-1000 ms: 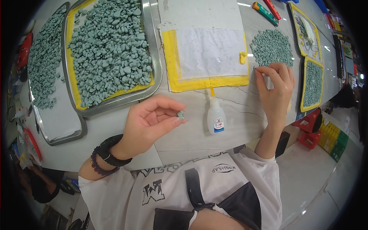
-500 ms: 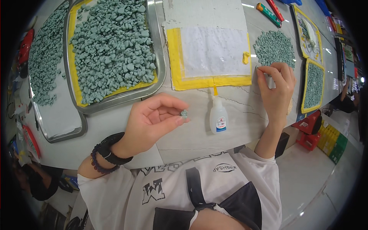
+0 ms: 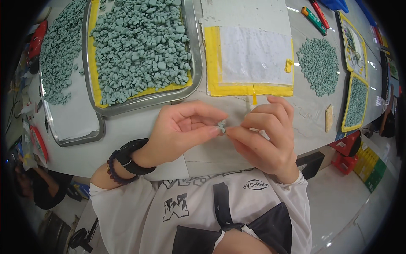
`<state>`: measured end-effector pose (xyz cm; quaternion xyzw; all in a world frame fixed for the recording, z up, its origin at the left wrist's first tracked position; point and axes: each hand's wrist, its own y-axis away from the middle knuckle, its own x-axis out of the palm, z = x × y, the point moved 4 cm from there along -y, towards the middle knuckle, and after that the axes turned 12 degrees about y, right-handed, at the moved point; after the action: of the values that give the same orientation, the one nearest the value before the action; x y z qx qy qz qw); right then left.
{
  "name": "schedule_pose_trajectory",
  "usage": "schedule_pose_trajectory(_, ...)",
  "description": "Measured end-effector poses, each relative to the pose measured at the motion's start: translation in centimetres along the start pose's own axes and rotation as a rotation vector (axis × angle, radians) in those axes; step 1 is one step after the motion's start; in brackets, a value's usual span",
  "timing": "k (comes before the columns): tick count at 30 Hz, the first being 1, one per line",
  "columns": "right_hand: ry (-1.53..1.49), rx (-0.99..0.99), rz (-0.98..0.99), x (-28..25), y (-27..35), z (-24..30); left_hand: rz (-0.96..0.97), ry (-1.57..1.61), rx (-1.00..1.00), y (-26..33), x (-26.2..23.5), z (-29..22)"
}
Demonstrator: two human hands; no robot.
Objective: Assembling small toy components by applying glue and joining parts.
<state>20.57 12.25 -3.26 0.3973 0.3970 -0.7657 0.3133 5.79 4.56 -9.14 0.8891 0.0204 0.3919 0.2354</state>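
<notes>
Small grey-green stone piece point(image 3: 221, 124) pinched between left hand point(image 3: 179, 133) and right hand point(image 3: 264, 137) fingertips.

The small grey-green piece point(image 3: 221, 124) pinched between the left hand point(image 3: 179, 132) and right hand point(image 3: 264, 135) is too small to make out its shape, and fingertips cover most of it. Behind the right hand, the glue bottle point(image 3: 253, 106) shows only its tip. Beyond the left hand, the metal tray point(image 3: 139, 99) of grey-green pieces runs off the top edge.
</notes>
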Motion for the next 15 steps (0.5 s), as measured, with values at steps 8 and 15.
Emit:
schedule_pose_trajectory(8, 0.028, 0.0, 0.004, 0.49, -0.01, -0.01, 0.029, -0.035, 0.037, 0.04, 0.08, -0.14)
schedule_pose_trajectory(15, 0.028, -0.015, -0.014, 0.77, 0.23, 0.22, 0.011, -0.003, 0.078, 0.17, 0.05, 0.07)
